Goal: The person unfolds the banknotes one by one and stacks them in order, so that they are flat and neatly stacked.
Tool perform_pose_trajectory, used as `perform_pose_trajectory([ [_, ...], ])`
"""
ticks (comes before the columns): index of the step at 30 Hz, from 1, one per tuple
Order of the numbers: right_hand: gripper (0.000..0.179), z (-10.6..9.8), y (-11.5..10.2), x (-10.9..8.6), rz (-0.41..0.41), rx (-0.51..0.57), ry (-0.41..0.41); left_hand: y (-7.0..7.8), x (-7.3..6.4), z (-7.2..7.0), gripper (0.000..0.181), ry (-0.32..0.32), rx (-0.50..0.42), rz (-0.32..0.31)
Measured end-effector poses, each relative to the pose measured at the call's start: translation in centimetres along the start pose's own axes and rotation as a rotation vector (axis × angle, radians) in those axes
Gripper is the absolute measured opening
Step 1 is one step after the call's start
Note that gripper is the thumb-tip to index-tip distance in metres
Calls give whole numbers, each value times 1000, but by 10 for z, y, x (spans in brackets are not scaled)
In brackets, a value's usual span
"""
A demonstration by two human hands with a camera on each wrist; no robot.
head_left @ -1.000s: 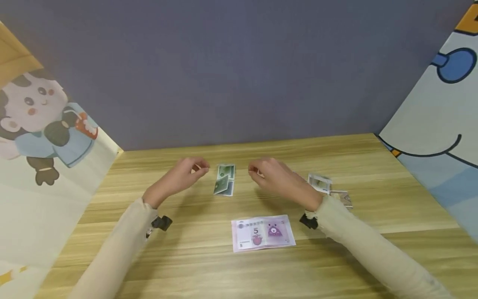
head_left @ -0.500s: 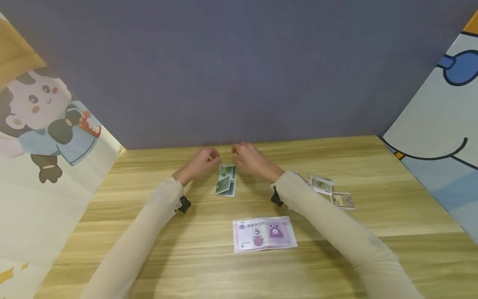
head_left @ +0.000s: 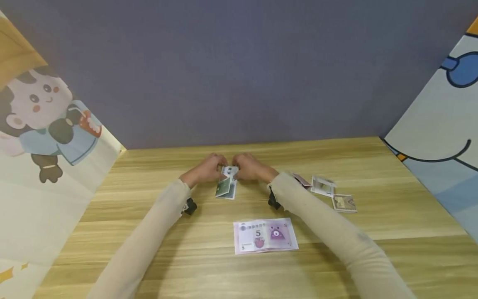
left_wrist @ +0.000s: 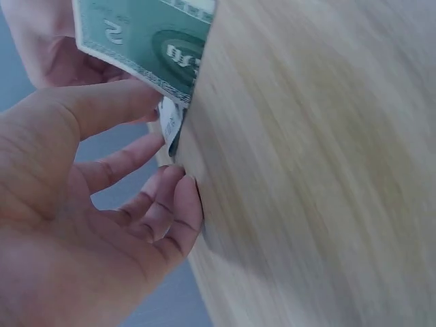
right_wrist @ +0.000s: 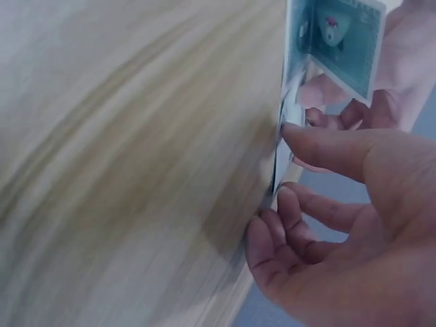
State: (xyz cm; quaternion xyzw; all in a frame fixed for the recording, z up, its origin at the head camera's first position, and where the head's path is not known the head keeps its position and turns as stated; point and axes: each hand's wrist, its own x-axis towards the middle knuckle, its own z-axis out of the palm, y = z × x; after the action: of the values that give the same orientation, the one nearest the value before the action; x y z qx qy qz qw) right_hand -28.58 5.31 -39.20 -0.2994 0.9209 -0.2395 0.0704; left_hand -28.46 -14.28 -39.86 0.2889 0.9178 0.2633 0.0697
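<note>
Beyond the purple note, both hands meet at a small play banknote point(head_left: 230, 170) with a white and green face. My left hand point(head_left: 211, 167) pinches its left edge between thumb and fingers. At its right edge my right hand point(head_left: 248, 167) does the same, thumb point(right_wrist: 320, 146) on the paper in the right wrist view. Just nearer to me lies a folded green banknote point(head_left: 223, 187), its flap standing up off the table. That green flap point(left_wrist: 146, 44) looms large in the left wrist view. Fingers cover parts of the pinched note's edges.
A purple 5 banknote point(head_left: 266, 236) lies flat at the front of the wooden table point(head_left: 194, 265). To the right are a grey-white note point(head_left: 323, 186), a brown note point(head_left: 345, 203) and a reddish note point(head_left: 301, 180), partly behind the right sleeve. A grey panel point(head_left: 239, 74) stands behind.
Both hands came inward to the farther note from either side and took hold of it. Its green face has given way to a whiter, printed one. The purple note stayed put.
</note>
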Motion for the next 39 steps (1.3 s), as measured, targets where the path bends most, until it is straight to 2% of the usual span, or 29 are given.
perform_pose_trajectory([
  [2,39,0,0,-1,33,-3,-7,1,1,1,39,-2,-20,13],
  [5,40,1,0,0,63,-19,-19,5,2,2,42,-11,-100,19],
  [10,20,0,-3,0,84,-23,-22,10,3,4,48,-34,-242,5],
  [14,11,-6,-4,-2,139,-47,1,13,3,5,49,-1,-265,-32],
  [18,11,-16,-1,-7,139,-45,14,10,1,7,41,56,-282,-94],
  [20,11,-19,1,-11,134,-4,16,9,-1,9,37,84,-309,-119],
  [23,14,-22,7,-19,141,89,33,13,-3,13,32,153,-358,-120],
  [27,16,-24,14,-31,100,228,100,28,-10,15,31,292,-419,-122],
  [30,14,-26,17,-44,43,337,152,39,-20,16,28,366,-450,-128],
  [32,13,-27,20,-53,18,395,183,47,-24,17,26,385,-464,-110],
  [33,12,-28,21,-58,9,419,198,55,-29,15,25,383,-475,-101],
  [36,12,-32,21,-73,7,487,233,68,-37,18,24,382,-483,-76],
  [39,12,-33,15,-85,14,551,265,77,-49,22,25,386,-505,-81],
])
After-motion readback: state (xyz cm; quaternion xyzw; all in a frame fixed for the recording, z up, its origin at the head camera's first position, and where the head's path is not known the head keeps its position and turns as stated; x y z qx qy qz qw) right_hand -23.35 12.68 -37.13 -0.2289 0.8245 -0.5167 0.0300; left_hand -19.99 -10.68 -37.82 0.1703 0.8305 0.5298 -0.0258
